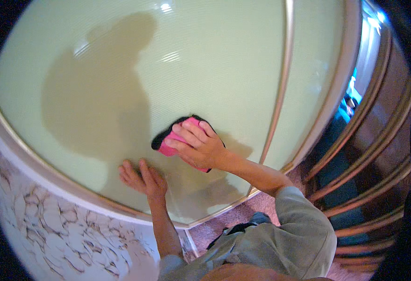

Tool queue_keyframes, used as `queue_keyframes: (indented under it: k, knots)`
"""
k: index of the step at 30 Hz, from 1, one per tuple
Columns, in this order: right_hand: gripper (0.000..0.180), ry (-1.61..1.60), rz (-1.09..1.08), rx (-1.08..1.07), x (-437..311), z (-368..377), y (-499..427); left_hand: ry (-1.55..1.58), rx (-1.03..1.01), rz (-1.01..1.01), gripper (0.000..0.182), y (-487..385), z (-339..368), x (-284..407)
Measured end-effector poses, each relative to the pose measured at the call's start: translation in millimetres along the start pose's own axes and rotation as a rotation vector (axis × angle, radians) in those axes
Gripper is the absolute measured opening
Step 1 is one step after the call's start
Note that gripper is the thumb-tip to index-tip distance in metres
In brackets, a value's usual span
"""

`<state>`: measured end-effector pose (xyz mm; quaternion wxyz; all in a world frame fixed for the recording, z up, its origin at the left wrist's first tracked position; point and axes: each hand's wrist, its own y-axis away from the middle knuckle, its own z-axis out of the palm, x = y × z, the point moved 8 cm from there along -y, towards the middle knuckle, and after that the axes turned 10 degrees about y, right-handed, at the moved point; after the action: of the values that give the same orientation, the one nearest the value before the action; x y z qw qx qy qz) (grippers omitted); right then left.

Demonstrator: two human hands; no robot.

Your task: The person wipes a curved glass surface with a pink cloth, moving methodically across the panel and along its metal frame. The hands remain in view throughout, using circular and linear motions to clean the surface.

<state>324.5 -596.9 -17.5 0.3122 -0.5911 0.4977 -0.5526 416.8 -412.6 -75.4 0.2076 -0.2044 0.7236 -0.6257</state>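
Note:
A glossy pale green panel (205, 87) fills most of the view before me, like a large cabinet or door front. My right hand (200, 144) presses a pink cleaning cloth or pad (170, 150) with black edging against it. The fingers lie spread over the pink side, and the black edge shows above and to the left. Lower and to the left, my left hand (145, 177) is at the panel with its fingers apart and nothing in them. Whether its palm rests flat on the surface is hard to tell.
A thin metallic strip (279, 95) runs down the panel's right part. Gold-toned framing (219, 213) borders its lower edge. At left is a white wall (72, 228) with a brown vein-like pattern. Curved-looking brown bars (363, 175) stand at right, and pinkish carpet (261, 203) lies below.

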Motion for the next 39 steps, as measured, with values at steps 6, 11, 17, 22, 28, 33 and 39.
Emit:
queue_keyframes:
  k: [6, 11, 17, 22, 28, 33, 39]
  knots:
    - [0.043, -0.014, 0.019, 0.033, 62.8, -33.0, 32.8, 0.049, 0.069, 0.031, 0.037, -15.8, -4.9, 22.1]
    - [0.042, 0.028, 0.103, 0.141, 125.4, -61.9, 37.0, 0.076, 0.056, -0.031, 0.037, -37.9, -0.7, 68.0]
    - [0.042, 0.113, 0.169, 0.206, 194.9, -96.9, 43.4, 0.27, -0.095, 0.104, 0.037, -53.6, 29.4, 155.4]
    - [0.043, 0.122, 0.276, 0.247, 237.2, -126.2, 69.0, 0.344, -0.116, 0.103, 0.036, -69.2, 54.8, 215.6]
    - [0.048, -0.039, 0.243, 0.18, 267.2, -127.1, 43.8, 0.371, -0.168, 0.18, 0.037, -95.9, 79.1, 272.5]
    - [0.048, -0.039, 0.147, 0.29, 309.3, -150.8, -39.4, 0.387, -0.166, 0.194, 0.038, -106.7, 91.2, 302.3]
    - [0.051, -0.154, 0.077, 0.411, 334.1, -159.9, -91.5, 0.352, -0.157, 0.197, 0.04, -108.3, 103.0, 321.7]
